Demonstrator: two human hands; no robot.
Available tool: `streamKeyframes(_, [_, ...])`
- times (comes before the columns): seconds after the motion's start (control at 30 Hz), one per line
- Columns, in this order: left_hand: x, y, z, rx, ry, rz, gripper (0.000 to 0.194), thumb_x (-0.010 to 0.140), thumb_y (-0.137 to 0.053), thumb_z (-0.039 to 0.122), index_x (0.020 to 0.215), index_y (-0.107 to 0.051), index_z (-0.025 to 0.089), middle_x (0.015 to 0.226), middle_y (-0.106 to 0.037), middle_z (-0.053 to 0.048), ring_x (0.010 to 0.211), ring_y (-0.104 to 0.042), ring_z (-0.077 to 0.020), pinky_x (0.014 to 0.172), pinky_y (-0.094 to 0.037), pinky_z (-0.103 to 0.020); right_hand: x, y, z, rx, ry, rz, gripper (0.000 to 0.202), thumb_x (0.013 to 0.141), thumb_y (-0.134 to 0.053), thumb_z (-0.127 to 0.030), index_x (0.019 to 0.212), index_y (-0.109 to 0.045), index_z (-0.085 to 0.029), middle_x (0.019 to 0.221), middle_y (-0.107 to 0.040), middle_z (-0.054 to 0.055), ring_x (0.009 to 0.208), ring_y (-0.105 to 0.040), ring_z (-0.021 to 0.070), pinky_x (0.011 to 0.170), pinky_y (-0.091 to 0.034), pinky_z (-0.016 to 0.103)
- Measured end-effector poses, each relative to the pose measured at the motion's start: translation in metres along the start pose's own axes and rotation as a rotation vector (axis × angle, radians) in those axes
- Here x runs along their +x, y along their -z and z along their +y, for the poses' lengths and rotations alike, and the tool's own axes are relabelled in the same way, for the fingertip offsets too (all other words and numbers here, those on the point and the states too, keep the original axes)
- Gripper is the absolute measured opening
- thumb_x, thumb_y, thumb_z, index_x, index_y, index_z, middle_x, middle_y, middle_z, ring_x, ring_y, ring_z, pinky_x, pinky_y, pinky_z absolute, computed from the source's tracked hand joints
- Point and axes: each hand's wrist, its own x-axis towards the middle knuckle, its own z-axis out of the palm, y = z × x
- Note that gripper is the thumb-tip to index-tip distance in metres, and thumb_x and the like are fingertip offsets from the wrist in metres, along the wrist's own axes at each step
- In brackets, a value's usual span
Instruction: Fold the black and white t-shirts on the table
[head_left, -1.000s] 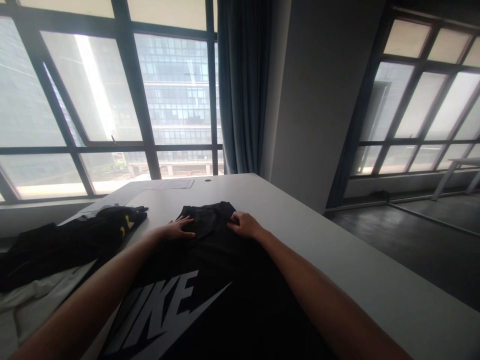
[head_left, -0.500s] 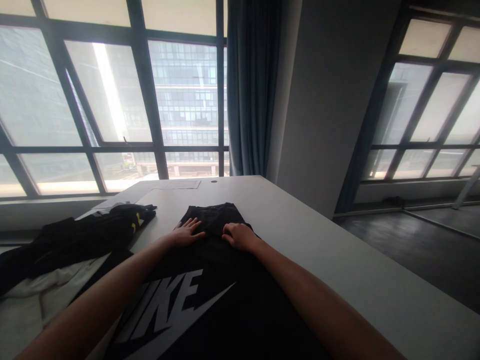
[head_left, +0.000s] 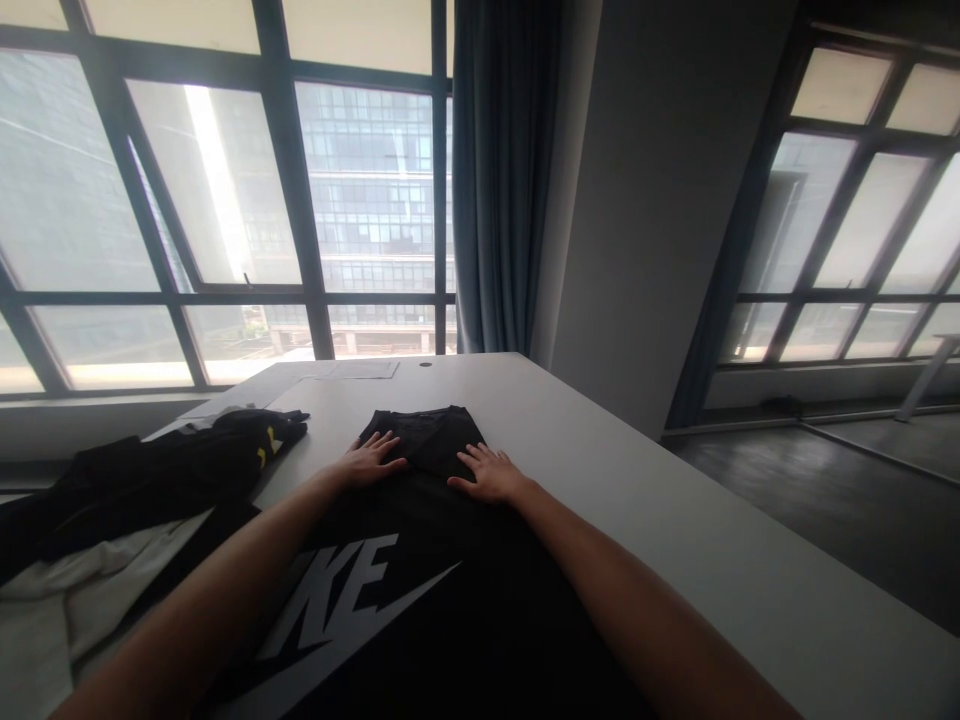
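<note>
A black T-shirt (head_left: 480,600) with large grey lettering and a swoosh lies spread on the white table, its far end narrowed and partly folded over. On the left side of that far end rests my left hand (head_left: 369,460), palm down with fingers spread. My right hand (head_left: 489,473) lies flat on the right side, its fingers apart as well. Both hands touch the cloth and neither grips it. The near part of the shirt runs out of the bottom of the view, and my forearms cover some of its sides.
Left of the shirt is a heap of dark clothes (head_left: 165,470) with yellow marks, and pale cloth (head_left: 97,590) beside it. The white table (head_left: 637,520) reaches toward the windows. A blue curtain (head_left: 499,200) and a grey pillar (head_left: 645,200) stand behind it.
My right hand has opened from curled fingers on the cloth to a flat, spread hand. My left hand stays in nearly the same place, still flat.
</note>
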Motion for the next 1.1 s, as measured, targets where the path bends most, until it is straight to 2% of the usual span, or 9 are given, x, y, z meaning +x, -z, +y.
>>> streamKeyframes(0.13, [-0.005, 0.006, 0.003, 0.036, 0.023, 0.023, 0.089, 0.086, -0.019, 0.079, 0.155, -0.022, 0.023, 0.162, -0.006, -0.007, 0.149, -0.003, -0.0298, 0.118, -0.002, -0.052, 0.002, -0.002, 0.005, -0.001, -0.031, -0.005, 0.086, 0.089, -0.024, -0.076, 0.155, -0.022, -0.022, 0.162, -0.012, 0.007, 0.149, -0.006, 0.0269, 0.118, -0.006, 0.053])
streamKeyframes(0.3, [-0.034, 0.015, -0.002, 0.053, 0.007, 0.04, 0.092, 0.084, -0.027, 0.081, 0.155, -0.023, 0.023, 0.162, -0.009, -0.007, 0.149, -0.003, -0.0319, 0.117, -0.006, -0.052, 0.013, -0.008, 0.011, -0.008, -0.068, -0.016, 0.088, 0.087, -0.021, -0.078, 0.156, -0.02, -0.023, 0.163, -0.009, 0.006, 0.149, -0.004, 0.0269, 0.117, -0.006, 0.055])
streamKeyframes(0.47, [-0.056, 0.009, -0.012, 0.017, 0.014, -0.029, 0.089, 0.083, -0.028, 0.081, 0.154, -0.026, 0.026, 0.161, -0.013, -0.007, 0.149, -0.009, -0.0319, 0.116, -0.01, -0.054, 0.041, -0.011, 0.016, -0.03, -0.121, 0.002, 0.087, 0.087, -0.022, -0.078, 0.156, -0.019, -0.025, 0.163, -0.01, 0.007, 0.149, -0.006, 0.0283, 0.116, -0.007, 0.056])
streamKeyframes(0.57, [-0.049, 0.002, -0.016, -0.005, 0.046, 0.01, 0.087, 0.086, -0.022, 0.078, 0.154, -0.025, 0.024, 0.162, -0.01, -0.006, 0.149, -0.007, -0.03, 0.116, -0.011, -0.054, 0.06, -0.01, 0.021, -0.041, -0.138, -0.005, 0.087, 0.087, -0.022, -0.078, 0.156, -0.018, -0.024, 0.163, -0.01, 0.007, 0.149, -0.006, 0.0282, 0.116, -0.008, 0.056])
streamKeyframes(0.67, [-0.031, 0.0, -0.02, -0.015, 0.067, 0.049, 0.086, 0.087, -0.021, 0.077, 0.154, -0.025, 0.023, 0.162, -0.011, -0.006, 0.149, -0.006, -0.0293, 0.117, -0.01, -0.055, 0.08, -0.007, 0.029, -0.046, -0.143, -0.003, 0.086, 0.088, -0.023, -0.077, 0.156, -0.019, -0.025, 0.163, -0.01, 0.007, 0.149, -0.006, 0.0275, 0.117, -0.008, 0.055])
streamKeyframes(0.83, [-0.001, 0.001, -0.033, -0.03, 0.087, 0.088, 0.087, 0.086, -0.021, 0.079, 0.154, -0.026, 0.023, 0.162, -0.012, -0.006, 0.149, -0.007, -0.0303, 0.116, -0.01, -0.056, 0.113, -0.003, 0.045, -0.053, -0.074, 0.03, 0.082, 0.09, -0.025, -0.074, 0.155, -0.022, -0.024, 0.162, -0.015, 0.007, 0.149, -0.01, 0.0244, 0.118, -0.01, 0.047])
streamKeyframes(0.93, [0.014, 0.0, -0.04, -0.039, 0.119, 0.098, 0.088, 0.086, -0.021, 0.079, 0.154, -0.026, 0.023, 0.162, -0.013, -0.006, 0.149, -0.007, -0.0311, 0.116, -0.01, -0.056, 0.13, 0.001, 0.046, -0.124, -0.066, 0.116, 0.079, 0.092, -0.026, -0.07, 0.154, -0.025, -0.022, 0.161, -0.02, 0.009, 0.148, -0.014, 0.0248, 0.118, -0.008, 0.046])
streamKeyframes(1.03, [0.023, 0.001, -0.043, -0.02, 0.152, 0.094, 0.083, 0.089, -0.023, 0.075, 0.154, -0.027, 0.023, 0.162, -0.015, -0.007, 0.149, -0.01, -0.0309, 0.115, -0.012, -0.056, 0.135, 0.005, 0.04, -0.245, -0.136, 0.217, 0.076, 0.094, -0.029, -0.066, 0.154, -0.026, -0.02, 0.159, -0.023, 0.013, 0.147, -0.016, 0.0305, 0.116, -0.003, 0.052])
streamKeyframes(1.1, [0.022, 0.003, -0.042, 0.046, 0.184, 0.149, 0.075, 0.093, -0.025, 0.067, 0.152, -0.03, 0.022, 0.162, -0.017, -0.007, 0.148, -0.014, -0.0308, 0.115, -0.015, -0.055, 0.127, 0.005, 0.035, -0.265, -0.218, 0.185, 0.075, 0.095, -0.027, -0.064, 0.154, -0.025, -0.02, 0.159, -0.025, 0.014, 0.144, -0.023, 0.0338, 0.115, -0.006, 0.055])
